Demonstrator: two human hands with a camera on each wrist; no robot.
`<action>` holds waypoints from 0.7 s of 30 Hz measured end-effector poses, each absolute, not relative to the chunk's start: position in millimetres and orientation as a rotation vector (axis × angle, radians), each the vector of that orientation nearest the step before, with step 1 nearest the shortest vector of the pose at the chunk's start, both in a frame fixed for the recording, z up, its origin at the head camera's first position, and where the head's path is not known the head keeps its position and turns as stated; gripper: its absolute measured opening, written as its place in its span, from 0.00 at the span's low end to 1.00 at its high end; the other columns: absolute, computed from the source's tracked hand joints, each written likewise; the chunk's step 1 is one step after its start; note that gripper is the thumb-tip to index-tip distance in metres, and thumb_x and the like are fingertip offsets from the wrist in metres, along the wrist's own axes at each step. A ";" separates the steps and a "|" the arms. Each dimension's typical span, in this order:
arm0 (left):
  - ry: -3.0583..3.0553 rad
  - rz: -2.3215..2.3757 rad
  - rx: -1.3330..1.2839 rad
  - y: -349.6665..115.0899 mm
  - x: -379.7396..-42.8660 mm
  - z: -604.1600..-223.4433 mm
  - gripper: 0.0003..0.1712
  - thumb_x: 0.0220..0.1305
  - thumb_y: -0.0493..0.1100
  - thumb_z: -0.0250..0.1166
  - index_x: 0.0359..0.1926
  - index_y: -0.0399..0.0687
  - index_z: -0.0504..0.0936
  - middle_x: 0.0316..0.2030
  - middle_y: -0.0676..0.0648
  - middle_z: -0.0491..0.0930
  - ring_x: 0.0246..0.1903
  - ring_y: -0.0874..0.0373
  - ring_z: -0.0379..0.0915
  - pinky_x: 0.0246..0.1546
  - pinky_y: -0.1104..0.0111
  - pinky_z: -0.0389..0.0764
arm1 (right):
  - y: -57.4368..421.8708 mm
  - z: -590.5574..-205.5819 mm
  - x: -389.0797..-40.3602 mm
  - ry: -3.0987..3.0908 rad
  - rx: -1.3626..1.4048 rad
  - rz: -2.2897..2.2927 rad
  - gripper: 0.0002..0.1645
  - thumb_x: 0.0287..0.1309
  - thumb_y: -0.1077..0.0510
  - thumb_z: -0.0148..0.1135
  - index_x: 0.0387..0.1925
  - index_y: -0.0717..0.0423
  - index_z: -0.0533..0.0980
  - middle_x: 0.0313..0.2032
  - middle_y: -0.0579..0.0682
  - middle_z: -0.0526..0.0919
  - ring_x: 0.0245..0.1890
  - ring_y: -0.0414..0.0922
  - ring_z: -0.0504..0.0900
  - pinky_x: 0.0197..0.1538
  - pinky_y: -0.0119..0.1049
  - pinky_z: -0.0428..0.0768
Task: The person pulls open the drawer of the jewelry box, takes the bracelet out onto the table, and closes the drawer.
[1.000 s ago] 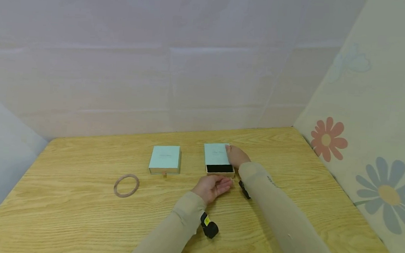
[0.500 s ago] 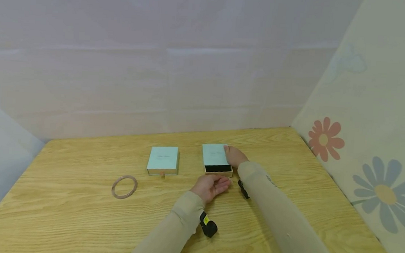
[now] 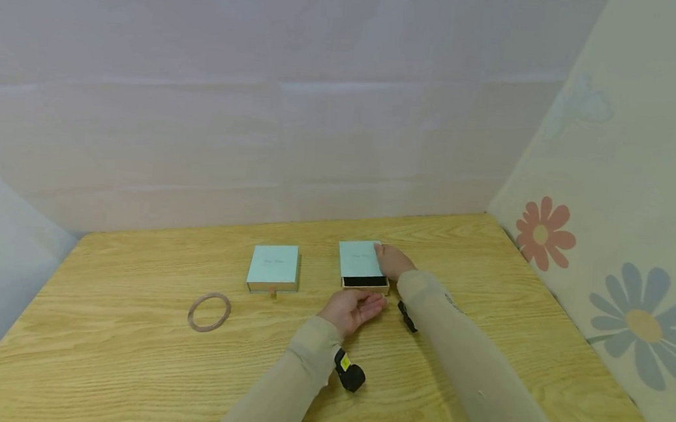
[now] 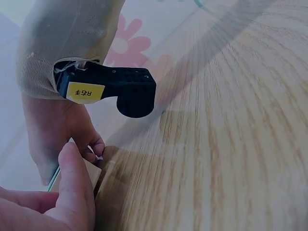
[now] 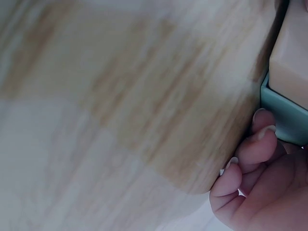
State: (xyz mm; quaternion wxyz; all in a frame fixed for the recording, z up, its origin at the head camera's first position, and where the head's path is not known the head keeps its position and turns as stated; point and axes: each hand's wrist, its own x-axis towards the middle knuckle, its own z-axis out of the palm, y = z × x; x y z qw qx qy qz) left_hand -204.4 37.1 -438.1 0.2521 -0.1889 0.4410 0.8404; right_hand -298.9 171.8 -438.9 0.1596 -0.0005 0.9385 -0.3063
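Note:
A pale blue drawer box [image 3: 360, 257] stands on the wooden table, its drawer [image 3: 347, 289] pulled partly out and showing a black inside. My right hand [image 3: 394, 263] grips the box's right side, thumb on the top face; its curled fingertips [image 5: 257, 147] sit against the blue sleeve in the right wrist view. At the drawer's front is my left hand [image 3: 353, 310], palm turned up and fingers extended. In the left wrist view one finger [image 4: 74, 178] lies along the drawer front. The drawer's pull tab is hidden behind this hand.
A second pale blue box [image 3: 273, 263], closed, with a small tab [image 3: 273, 293] at its front, stands to the left. Nearer the front left lies a pinkish bangle [image 3: 207, 329]. Cloth-like walls enclose the table [image 3: 128, 353] at the back and sides.
The drawer seems to stand out very slightly less than a second ago. Both hands keep nearly the same places; the head view has shifted a little.

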 end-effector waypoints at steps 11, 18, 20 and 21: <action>1.188 2.305 -0.536 37.5 -206.9 -436.3 0.15 0.74 0.30 0.47 0.55 0.22 0.71 0.32 0.41 0.78 0.30 0.57 0.80 0.39 0.71 0.82 | 171.0 -439.3 -296.5 2.679 -0.012 -0.877 0.36 0.78 0.47 0.23 0.70 0.71 0.56 0.69 0.67 0.60 0.69 0.62 0.57 0.71 0.53 0.54; 1.193 2.303 -0.538 38.3 -208.3 -433.8 0.16 0.74 0.30 0.47 0.56 0.22 0.70 0.32 0.40 0.78 0.30 0.57 0.80 0.40 0.71 0.82 | 169.5 -430.4 -290.7 2.685 -0.024 -0.850 0.36 0.78 0.47 0.22 0.70 0.72 0.55 0.69 0.66 0.59 0.69 0.62 0.57 0.71 0.52 0.54; 1.198 2.299 -0.538 38.5 -208.7 -433.2 0.16 0.74 0.30 0.47 0.56 0.22 0.70 0.32 0.40 0.78 0.30 0.57 0.80 0.40 0.71 0.82 | 169.0 -427.3 -288.3 2.686 -0.023 -0.850 0.36 0.78 0.48 0.22 0.70 0.72 0.55 0.69 0.67 0.59 0.69 0.61 0.57 0.71 0.52 0.55; 1.201 2.295 -0.538 38.6 -209.0 -433.2 0.16 0.74 0.30 0.47 0.56 0.22 0.70 0.32 0.41 0.78 0.30 0.57 0.80 0.39 0.71 0.82 | 168.6 -425.9 -287.2 2.687 -0.023 -0.849 0.36 0.78 0.48 0.22 0.70 0.72 0.55 0.69 0.67 0.59 0.69 0.61 0.57 0.71 0.51 0.55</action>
